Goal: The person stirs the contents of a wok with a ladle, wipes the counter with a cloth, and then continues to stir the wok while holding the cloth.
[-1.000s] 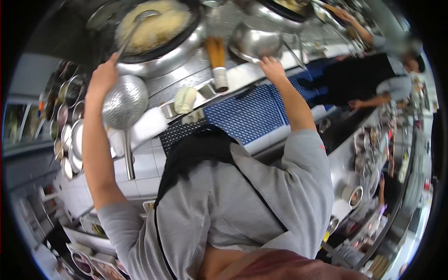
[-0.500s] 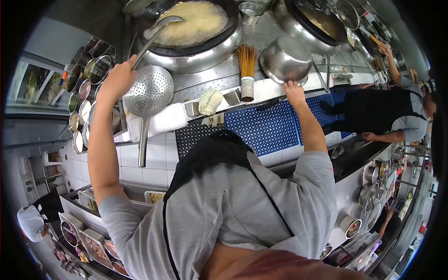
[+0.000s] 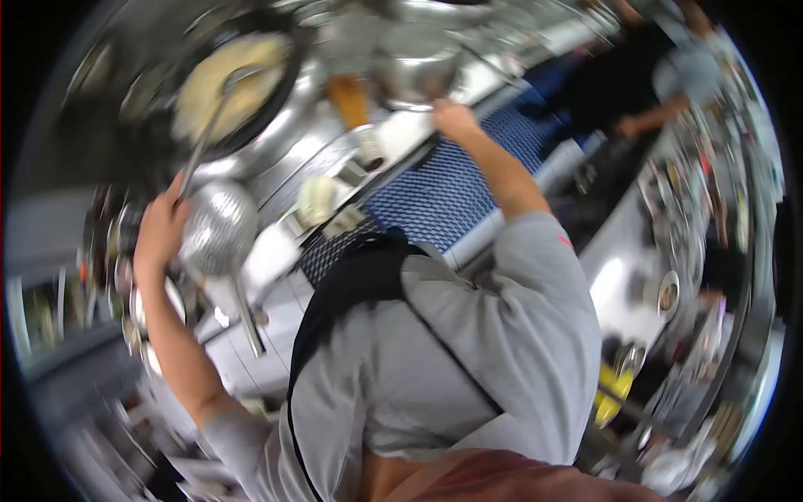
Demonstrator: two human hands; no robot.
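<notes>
My left hand is closed around the handle of a ladle. Its bowl dips into a pale yellow, frothy mass inside a dark wok. Just right of that hand, a perforated strainer lies with its handle pointing toward my body. My right hand grips the near edge of a steel pot, which looks upside down. A bamboo wok brush stands between the wok and the pot. Motion blurs the picture, so the finger details are soft.
A pale cloth bundle rests at the stove's front edge, beside white towelling. Blue matting covers the floor ahead. Another person in a black apron stands at the upper right. A steel counter runs along the right.
My view has swung, so the stove now sits tilted, farther left and blurred. The ladle's bowl stays in the wok. My right hand remains at the pot's edge.
</notes>
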